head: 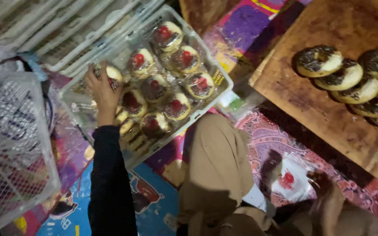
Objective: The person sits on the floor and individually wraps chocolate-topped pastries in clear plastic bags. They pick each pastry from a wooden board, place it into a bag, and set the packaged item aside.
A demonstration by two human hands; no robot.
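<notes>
My left hand (103,89) reaches into a white plastic crate (218,78) and rests on a wrapped doughnut (113,75) at its left side; the sleeve is black. The crate holds several doughnuts in clear wrappers, each with a red spot on top, such as one wrapped doughnut (177,106) near the middle. My right hand (325,192) is low at the right, in shadow, touching a clear bag with a red spot (290,181) that lies on the patterned mat. Whether its fingers pinch the bag is hard to see.
A wooden board (324,113) at the upper right carries a row of chocolate-topped doughnuts (344,74). Stacked white crates (62,30) stand at the upper left, another white crate (9,148) at the left. My bent knee in tan trousers (217,161) sits in the middle on a colourful mat.
</notes>
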